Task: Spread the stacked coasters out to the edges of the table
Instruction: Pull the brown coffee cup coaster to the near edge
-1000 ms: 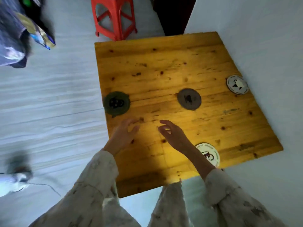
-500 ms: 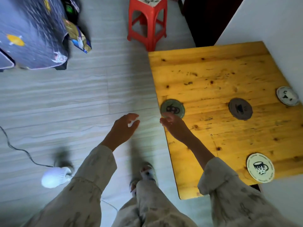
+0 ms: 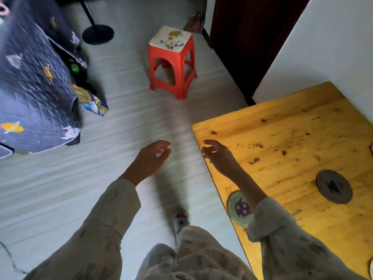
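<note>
The yellow wooden table (image 3: 292, 134) fills the right side of the view. A green coaster (image 3: 237, 207) with a dark spotted mug print lies at the table's left edge, partly under my right sleeve. A dark grey coaster (image 3: 334, 186) rests nearer the table's middle. Slivers of two more coasters show at the right frame edge. My right hand (image 3: 219, 156) hovers over the table's left edge, fingers apart and empty. My left hand (image 3: 150, 159) hangs over the floor left of the table, fingers loosely apart, holding nothing.
A red plastic stool (image 3: 172, 61) stands on the pale floor beyond the table. A bed with a dark patterned cover (image 3: 34, 87) is at the left, a round black stand base (image 3: 97, 34) behind it. A white wall and dark door border the table's far side.
The view has swung left and the table has slid to the right of the frame. My right hand has left the green coaster and moved farther along the table's left edge.
</note>
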